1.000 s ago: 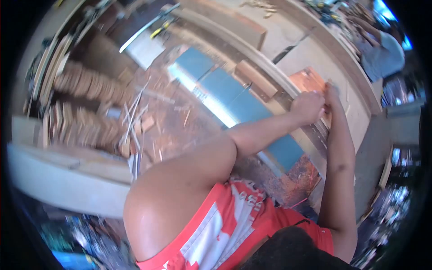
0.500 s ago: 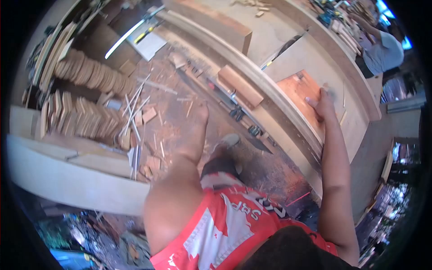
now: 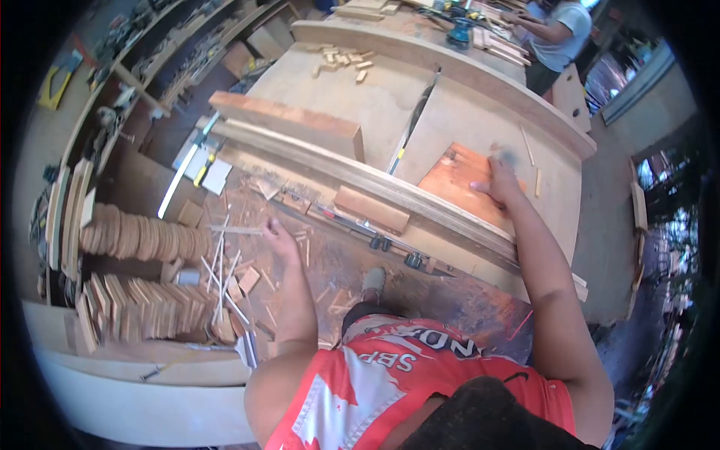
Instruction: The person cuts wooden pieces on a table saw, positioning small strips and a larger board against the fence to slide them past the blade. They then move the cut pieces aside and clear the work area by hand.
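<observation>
My right hand [image 3: 506,184] rests on a reddish-brown wooden board [image 3: 457,178] lying flat on the pale worktable. Its thumb lies across the board's face and its fingers are at the far edge. A long layered wooden rail [image 3: 337,178] runs beside the board, on the side nearer to me. My left hand [image 3: 280,241] hangs over the dusty floor with its fingers loosely apart and nothing plainly held. Near its fingertips ends a thin wood strip [image 3: 236,229], part of a scatter of offcuts. A short wood block [image 3: 371,209] sits along the table's near side.
A dark slot [image 3: 414,124] crosses the worktable [image 3: 480,120]. An upright plank [image 3: 289,125] stands behind the rail, with small wood pieces [image 3: 345,58] beyond. Stacked wooden pieces [image 3: 142,234] fill the left side. Another person [image 3: 566,34] works at the far right.
My view has swung up and left, showing more of the table. My left hand has moved closer to the thin strip's end. My right hand stays on the board.
</observation>
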`<state>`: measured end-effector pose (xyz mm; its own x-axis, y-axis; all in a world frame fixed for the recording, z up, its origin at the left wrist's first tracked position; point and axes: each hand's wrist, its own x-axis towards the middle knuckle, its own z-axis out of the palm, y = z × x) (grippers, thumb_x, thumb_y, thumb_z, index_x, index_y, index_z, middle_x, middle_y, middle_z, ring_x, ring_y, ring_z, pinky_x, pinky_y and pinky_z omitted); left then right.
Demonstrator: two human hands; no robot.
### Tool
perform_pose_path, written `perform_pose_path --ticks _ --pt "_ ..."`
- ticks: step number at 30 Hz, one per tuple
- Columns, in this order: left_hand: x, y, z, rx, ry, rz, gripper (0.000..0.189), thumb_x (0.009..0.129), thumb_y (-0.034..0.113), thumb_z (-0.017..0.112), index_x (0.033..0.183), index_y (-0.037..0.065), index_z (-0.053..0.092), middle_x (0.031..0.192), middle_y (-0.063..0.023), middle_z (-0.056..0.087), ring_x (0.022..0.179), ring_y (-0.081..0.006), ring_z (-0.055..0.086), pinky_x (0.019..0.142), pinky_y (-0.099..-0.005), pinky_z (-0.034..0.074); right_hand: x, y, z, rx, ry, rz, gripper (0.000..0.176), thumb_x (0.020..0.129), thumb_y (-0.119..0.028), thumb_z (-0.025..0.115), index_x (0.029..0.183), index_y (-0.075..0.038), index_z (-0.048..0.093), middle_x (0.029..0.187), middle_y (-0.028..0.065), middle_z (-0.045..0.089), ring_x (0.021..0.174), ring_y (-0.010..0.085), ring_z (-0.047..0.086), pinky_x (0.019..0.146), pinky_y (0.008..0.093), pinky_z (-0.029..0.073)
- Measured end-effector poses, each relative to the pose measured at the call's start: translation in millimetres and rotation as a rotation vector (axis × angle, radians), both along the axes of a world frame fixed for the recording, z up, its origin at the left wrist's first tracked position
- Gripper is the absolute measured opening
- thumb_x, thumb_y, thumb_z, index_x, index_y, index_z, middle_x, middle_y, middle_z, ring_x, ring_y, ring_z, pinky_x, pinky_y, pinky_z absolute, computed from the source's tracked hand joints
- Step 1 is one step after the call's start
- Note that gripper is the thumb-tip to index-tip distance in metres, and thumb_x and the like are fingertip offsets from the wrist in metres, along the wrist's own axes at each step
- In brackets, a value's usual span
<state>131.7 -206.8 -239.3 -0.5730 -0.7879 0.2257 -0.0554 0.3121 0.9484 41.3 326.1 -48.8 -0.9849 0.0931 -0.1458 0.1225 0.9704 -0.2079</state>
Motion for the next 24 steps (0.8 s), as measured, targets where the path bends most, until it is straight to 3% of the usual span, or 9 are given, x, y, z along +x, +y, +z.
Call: perform_pose_path --ticks 2,4,7,9,10,12,15,20,24 --pt "-31.7 -6.0 95.6 -0.237 0.226 -0.097 0.033 0.098 0.018 0.056 0.122 -0.004 0.057 0.129 -0.0221 0.058 0.121 -0.0347 0.054 0.106 -0.0427 0.039 8.3 5.4 -6.9 -0.007 -0.039 -0.021 0.094 0.073 -0.044 0.084 0.147 -0.004 0.041 0.143 0.0237 0.046 0.134 0.0393 0.043 0.112 0.0446 0.037" --pt "-74.9 -1.8 190.6 -0.491 0.358 -0.257 0.029 0.098 0.017 0.057 0.12 -0.002 0.058 0.129 -0.0218 0.057 0.12 -0.0365 0.054 0.105 -0.044 0.04 16.6 16.3 -29.6 -0.04 0.199 0.11 0.085 0.077 -0.049 0.079 0.142 -0.005 0.047 0.138 0.022 0.05 0.127 0.0371 0.05 0.11 0.0436 0.038" --pt "-152.2 8.3 259.0 -0.799 0.379 -0.508 0.021 0.095 0.016 0.06 0.109 0.001 0.064 0.122 -0.0192 0.063 0.114 -0.0374 0.057 0.099 -0.0439 0.043 75.5 -1.0 8.5 -0.381 0.295 0.085 0.072 0.081 -0.048 0.076 0.133 -0.004 0.054 0.131 0.0229 0.056 0.124 0.0348 0.054 0.105 0.0437 0.042" --pt "-192.0 18.2 266.5 -0.851 0.285 -0.67 0.027 0.096 0.027 0.059 0.092 0.002 0.069 0.099 -0.0193 0.069 0.098 -0.0393 0.063 0.09 -0.0446 0.047 120.6 -3.9 27.4 -0.415 0.028 -0.071 0.063 0.078 -0.049 0.077 0.119 -0.002 0.063 0.114 0.0228 0.065 0.111 0.0353 0.062 0.095 0.0441 0.048" --pt "-192.1 21.7 267.2 -0.853 0.274 -0.682 0.027 0.096 0.027 0.059 0.092 0.002 0.069 0.099 -0.0193 0.069 0.098 -0.0393 0.063 0.09 -0.0446 0.047 144.6 -14.5 38.4 -0.422 0.016 -0.079 0.063 0.078 -0.049 0.077 0.119 -0.002 0.063 0.114 0.0228 0.065 0.111 0.0353 0.062 0.095 0.0441 0.048" --pt "-189.4 28.6 270.6 -0.946 -0.298 -0.668 0.045 0.097 0.041 0.052 0.08 0.003 0.069 0.078 -0.0203 0.067 0.08 -0.0412 0.063 0.08 -0.0473 0.049 174.5 -35.2 58.9 -0.114 0.07 -0.04 0.059 0.075 -0.05 0.078 0.107 -0.002 0.067 0.098 0.0215 0.069 0.097 0.0386 0.066 0.085 0.0456 0.051" --pt "-192.1 22.1 263.8 -0.943 -0.192 -0.722 0.057 0.098 0.049 0.046 0.071 0.003 0.067 0.069 -0.0228 0.062 0.072 -0.0435 0.061 0.074 -0.0503 0.047 179.9 -40.0 58.5 -0.105 0.134 -0.023 0.061 0.072 -0.052 0.078 0.104 -0.002 0.067 0.095 0.0211 0.069 0.093 0.0405 0.066 0.082 0.0462 0.051" --pt "-174.4 18.7 267.1 -0.826 -0.326 -0.713 0.056 0.099 0.047 0.047 0.069 0.003 0.067 0.069 -0.0204 0.063 0.071 -0.0409 0.061 0.072 -0.049 0.046 175.7 -32.5 63.7 -0.141 -0.025 0.015 0.06 0.071 -0.049 0.081 0.104 -0.001 0.067 0.096 0.0211 0.068 0.094 0.041 0.065 0.082 0.0469 0.051" --pt "-169.0 14.2 259.5 -0.876 -0.209 -0.686 0.052 0.098 0.042 0.051 0.068 0.003 0.068 0.065 -0.0169 0.063 0.07 -0.0362 0.061 0.07 -0.0461 0.046 161.4 -42.9 63.9 -0.496 0.146 0.099 0.046 0.077 -0.034 0.08 0.107 -0.001 0.067 0.101 0.0189 0.066 0.091 0.0373 0.065 0.085 0.0422 0.051"
